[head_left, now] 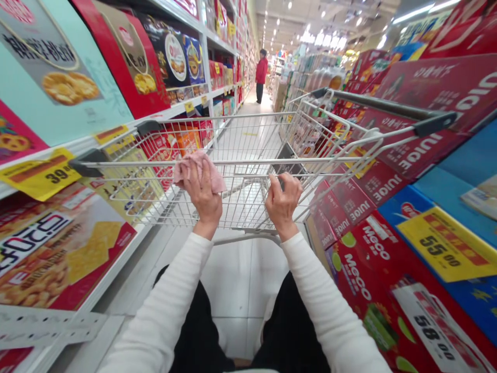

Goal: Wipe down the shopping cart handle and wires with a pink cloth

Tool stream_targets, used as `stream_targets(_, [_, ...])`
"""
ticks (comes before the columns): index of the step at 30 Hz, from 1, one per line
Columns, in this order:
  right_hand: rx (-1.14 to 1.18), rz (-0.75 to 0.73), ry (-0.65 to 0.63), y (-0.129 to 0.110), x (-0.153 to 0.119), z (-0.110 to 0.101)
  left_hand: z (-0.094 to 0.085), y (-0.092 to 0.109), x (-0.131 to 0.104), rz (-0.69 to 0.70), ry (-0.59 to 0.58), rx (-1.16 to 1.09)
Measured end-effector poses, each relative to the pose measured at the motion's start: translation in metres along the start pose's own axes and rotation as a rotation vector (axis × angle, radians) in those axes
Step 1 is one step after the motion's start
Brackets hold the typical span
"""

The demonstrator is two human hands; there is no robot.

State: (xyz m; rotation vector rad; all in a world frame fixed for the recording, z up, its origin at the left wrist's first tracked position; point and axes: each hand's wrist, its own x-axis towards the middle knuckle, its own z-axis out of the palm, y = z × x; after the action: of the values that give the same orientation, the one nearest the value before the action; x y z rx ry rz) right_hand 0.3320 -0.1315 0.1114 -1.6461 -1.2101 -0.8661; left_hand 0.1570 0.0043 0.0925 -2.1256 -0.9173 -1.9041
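Note:
A wire shopping cart (248,163) stands in front of me, its long side towards me and its dark handle bar (373,101) at the right. My left hand (205,199) presses a crumpled pink cloth (183,173) around the top rail of the near side, fingers bent over it. To the right, my right hand (284,199) has its fingers curled at the wires just below that same rail, gripping the cart's side. Beyond the wires, a dark flap (289,161) shows towards the handle end. White sleeves cover both arms.
Shelves of boxed snacks (70,67) line the left, with a yellow price tag (42,173) sticking out. Stacked red drink cartons (361,259) crowd the right side, with another price tag (446,243). A person in red (261,72) stands far down the tiled aisle (248,111).

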Motion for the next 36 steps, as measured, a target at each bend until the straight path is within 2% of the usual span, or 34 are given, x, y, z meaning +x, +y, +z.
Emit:
stream_targets(4, [-0.073,-0.032,-0.036,0.002,-0.007,0.005,0.001,0.022,-0.003,0.108,-0.069,-0.023])
stream_targets(9, [-0.111,-0.074,-0.063,0.009,-0.007,0.005,0.018,0.048,-0.015,0.322,-0.224,-0.083])
stream_targets(13, [-0.112,-0.092,-0.024,0.013,-0.003,0.010,0.035,0.057,-0.023,0.291,-0.209,-0.014])
stream_targets(16, [-0.091,-0.061,-0.011,0.015,-0.002,0.015,0.043,0.060,-0.026,0.252,-0.207,0.012])
stream_targets(19, [-0.056,-0.010,-0.032,0.017,-0.002,0.019,0.045,0.056,-0.036,0.258,-0.263,0.012])
stream_targets(25, [-0.035,0.024,-0.012,0.016,-0.004,0.027,0.029,0.044,-0.072,0.304,-0.223,0.003])
stream_targets(28, [-0.028,0.031,0.010,0.015,-0.003,0.029,0.027,0.055,-0.059,0.275,-0.189,-0.028])
stream_targets(32, [-0.035,0.012,0.039,0.015,-0.003,0.027,0.041,0.067,-0.026,0.297,-0.201,-0.007])
stream_targets(34, [-0.035,0.009,0.026,0.014,-0.003,0.025,0.049,0.063,-0.029,0.320,-0.228,0.005])
stream_targets(36, [-0.021,0.020,-0.006,0.014,-0.003,0.023,0.051,0.054,-0.047,0.327,-0.255,0.010])
